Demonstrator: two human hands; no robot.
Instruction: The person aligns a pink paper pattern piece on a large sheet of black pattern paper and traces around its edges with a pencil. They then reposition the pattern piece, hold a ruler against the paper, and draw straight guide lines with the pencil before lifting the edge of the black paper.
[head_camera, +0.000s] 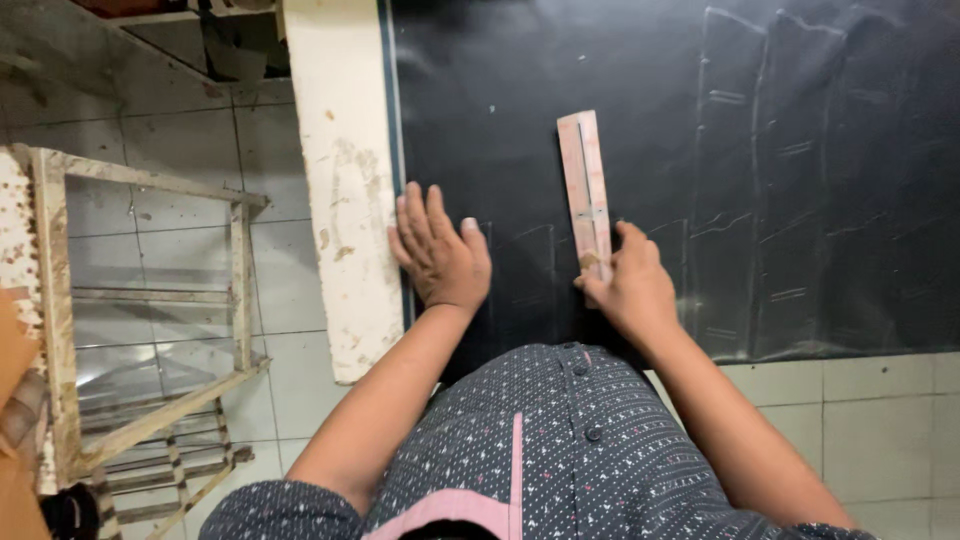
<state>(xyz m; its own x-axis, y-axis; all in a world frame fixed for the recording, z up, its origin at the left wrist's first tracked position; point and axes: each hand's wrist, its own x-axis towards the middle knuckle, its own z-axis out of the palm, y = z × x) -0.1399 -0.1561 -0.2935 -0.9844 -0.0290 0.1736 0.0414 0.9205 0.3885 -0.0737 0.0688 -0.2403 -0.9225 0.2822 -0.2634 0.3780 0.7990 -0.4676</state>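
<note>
Matt black cloth (700, 130); worn wooden ruler (586, 190); chipped painted frame (240, 280).

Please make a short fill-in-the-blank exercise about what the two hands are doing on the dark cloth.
1. The left hand lies ____ on the black fabric, fingers spread.
2. The right hand holds the near end of a pink ____.
3. The pale outlines drawn on the fabric lie mostly to the ____ of the ruler.
4. The table edge beside the left hand is cream and ____.

Missing words: flat; ruler; right; stained
</note>
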